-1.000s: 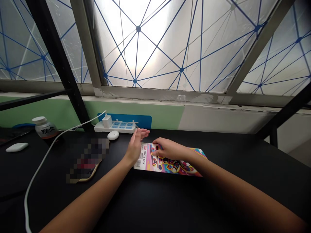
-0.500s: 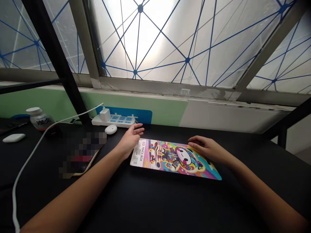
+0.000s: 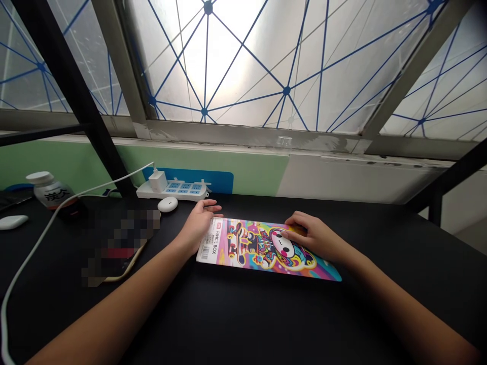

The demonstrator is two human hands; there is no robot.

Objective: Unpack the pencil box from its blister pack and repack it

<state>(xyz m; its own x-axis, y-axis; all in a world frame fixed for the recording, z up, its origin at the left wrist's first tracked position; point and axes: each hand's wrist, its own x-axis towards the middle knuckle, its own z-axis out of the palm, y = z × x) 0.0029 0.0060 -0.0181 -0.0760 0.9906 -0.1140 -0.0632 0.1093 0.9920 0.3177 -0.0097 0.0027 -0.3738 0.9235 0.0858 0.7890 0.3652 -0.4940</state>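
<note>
A colourful pencil box (image 3: 253, 248) lies flat on the black desk, its long side running left to right. A cartoon figure on a skateboard covers its lid, and a white label strip reading "PENCIL BOX" is at its left end. My left hand (image 3: 200, 223) rests against that left end with its fingers stretched out past the far corner; its thumb is hidden. Over the far edge, toward the right end, my right hand (image 3: 314, 234) holds the box, thumb lying on the lid and fingers bent at the back edge.
Behind my left hand are a white power strip (image 3: 190, 191) with a plugged-in charger (image 3: 157, 180) and a round white case (image 3: 168, 204). Farther left are a blurred-out phone-like object (image 3: 122, 251), a white cable (image 3: 36, 243) and a white-capped bottle (image 3: 49, 190).
My right thumb has moved onto the lid, and the right fingers have shifted left along the far edge. The whole view has shifted slightly; the box seems to lie still.
</note>
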